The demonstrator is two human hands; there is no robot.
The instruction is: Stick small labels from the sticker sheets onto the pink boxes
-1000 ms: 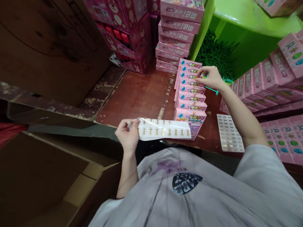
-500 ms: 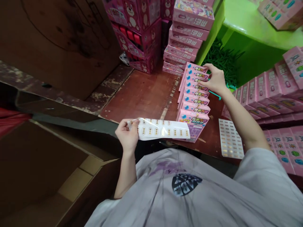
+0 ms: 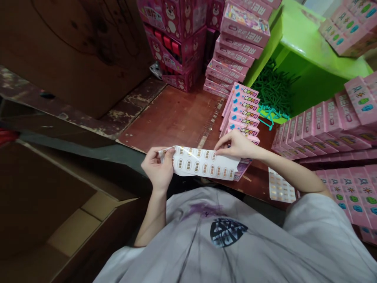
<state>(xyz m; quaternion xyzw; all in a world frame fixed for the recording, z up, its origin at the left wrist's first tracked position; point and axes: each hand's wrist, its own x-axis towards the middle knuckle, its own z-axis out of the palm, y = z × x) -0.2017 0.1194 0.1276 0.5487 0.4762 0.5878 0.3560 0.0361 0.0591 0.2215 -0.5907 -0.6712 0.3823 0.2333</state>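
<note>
My left hand [image 3: 159,167] pinches the left end of a white sticker sheet [image 3: 193,159] between thumb and fingers. Oval stickers with gold lettering run along it in two rows; the right part of the upper row is bare. At the last sticker of that upper row, my right hand [image 3: 235,145] has its thumb and forefinger closed on the sticker's edge. Behind the sheet stands a row of pink boxes [image 3: 243,108], overlapping one another on the reddish table [image 3: 176,114]. The nearest box is mostly covered by the sheet and my right hand.
Stacked pink boxes [image 3: 235,53] and magenta bear-print boxes [image 3: 179,47] rise at the back. A green bin [image 3: 312,51] holds green sticks [image 3: 271,86]. More pink boxes [image 3: 321,122] line the right, near another sticker sheet [image 3: 281,186]. An open carton [image 3: 88,224] sits lower left.
My right hand has come from the far boxes in the row down to the sticker sheet, closing at its upper row. My left hand still holds the sheet; the view has shifted slightly.
</note>
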